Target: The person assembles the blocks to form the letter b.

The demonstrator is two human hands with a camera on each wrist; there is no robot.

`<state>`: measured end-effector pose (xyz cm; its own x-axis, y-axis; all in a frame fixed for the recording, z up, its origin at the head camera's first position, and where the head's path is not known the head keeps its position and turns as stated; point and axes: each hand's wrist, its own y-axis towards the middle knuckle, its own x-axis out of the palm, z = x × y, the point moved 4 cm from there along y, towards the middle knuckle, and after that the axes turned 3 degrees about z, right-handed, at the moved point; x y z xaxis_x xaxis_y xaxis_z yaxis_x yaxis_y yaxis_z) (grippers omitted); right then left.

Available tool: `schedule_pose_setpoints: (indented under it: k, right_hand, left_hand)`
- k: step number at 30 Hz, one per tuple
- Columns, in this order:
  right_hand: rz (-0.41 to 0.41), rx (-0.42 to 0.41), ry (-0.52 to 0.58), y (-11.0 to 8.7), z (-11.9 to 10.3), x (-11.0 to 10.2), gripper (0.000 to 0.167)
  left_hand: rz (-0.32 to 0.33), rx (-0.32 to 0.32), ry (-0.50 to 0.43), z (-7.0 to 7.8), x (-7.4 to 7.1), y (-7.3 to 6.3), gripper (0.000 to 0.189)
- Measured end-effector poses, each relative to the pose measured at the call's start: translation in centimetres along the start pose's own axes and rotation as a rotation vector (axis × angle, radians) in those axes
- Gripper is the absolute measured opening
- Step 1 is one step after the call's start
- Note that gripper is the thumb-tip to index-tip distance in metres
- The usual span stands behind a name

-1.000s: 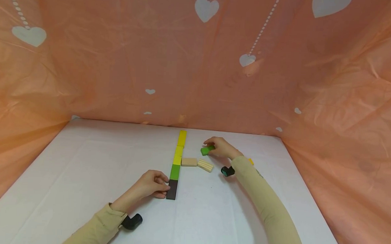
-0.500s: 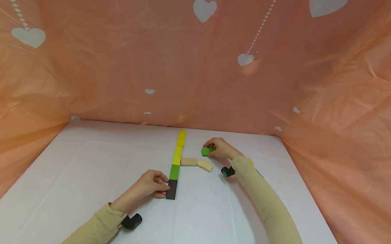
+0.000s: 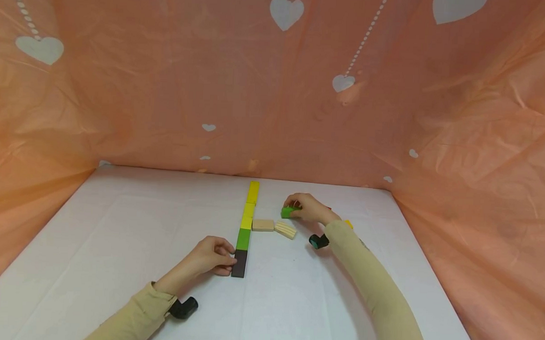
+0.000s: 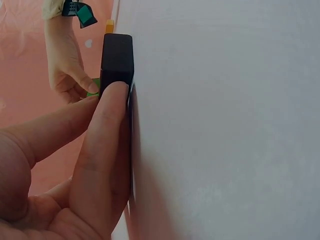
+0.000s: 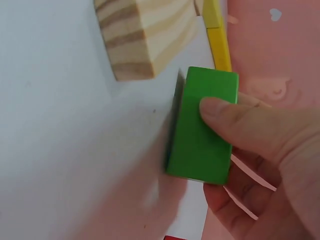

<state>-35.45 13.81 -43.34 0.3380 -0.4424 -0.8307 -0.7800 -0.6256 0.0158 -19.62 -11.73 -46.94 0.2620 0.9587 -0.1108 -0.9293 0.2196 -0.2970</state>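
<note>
My left hand (image 3: 208, 256) rests by the near end of a row of blocks, its fingertips touching the left side of a black block (image 3: 240, 265). Beyond that block run a green block (image 3: 243, 239) and several yellow blocks (image 3: 252, 193), laid end to end. My right hand (image 3: 313, 209) pinches another green block (image 5: 205, 135), thumb on its broad face and fingers behind it. This block is held close over the table, to the right of the row. Nearer than it lie a plain wooden block (image 3: 263, 225), meeting the row's side, and a striped wooden block (image 3: 285, 230), set at an angle.
A white cloth (image 3: 163, 206) covers the table. An orange block (image 3: 349, 223) shows partly behind the right sleeve, and a red piece (image 5: 174, 238) peeks in at the bottom of the right wrist view. A peach curtain (image 3: 167, 86) with white hearts hangs behind.
My right hand has turned the green block slightly and brought it a little nearer. A bit of red now shows past the right wrist. The left hand and the row stay put.
</note>
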Motion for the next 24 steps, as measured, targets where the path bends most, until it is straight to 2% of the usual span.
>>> schedule_pose_setpoints:
  k: [4, 12, 22, 24]
  right_hand:
    - [0.063, -0.044, 0.004, -0.4, -0.3, -0.3, 0.022]
    - [0.181, -0.071, 0.13, -2.1, -1.1, -1.4, 0.023]
    - [0.285, 0.031, 0.299, -4.7, -2.3, -2.4, 0.025]
    - [0.292, 0.053, 0.334, -5.5, -3.4, -2.8, 0.026]
  left_hand:
    - [-0.012, 0.012, -0.008, 0.0, 0.0, 0.0, 0.026]
    - [0.003, 0.009, -0.005, -0.1, 0.1, 0.0, 0.025]
    - [0.007, 0.002, -0.012, -0.1, -0.1, 0.0, 0.024]
    - [0.009, 0.003, -0.006, -0.2, -0.1, 0.0, 0.024]
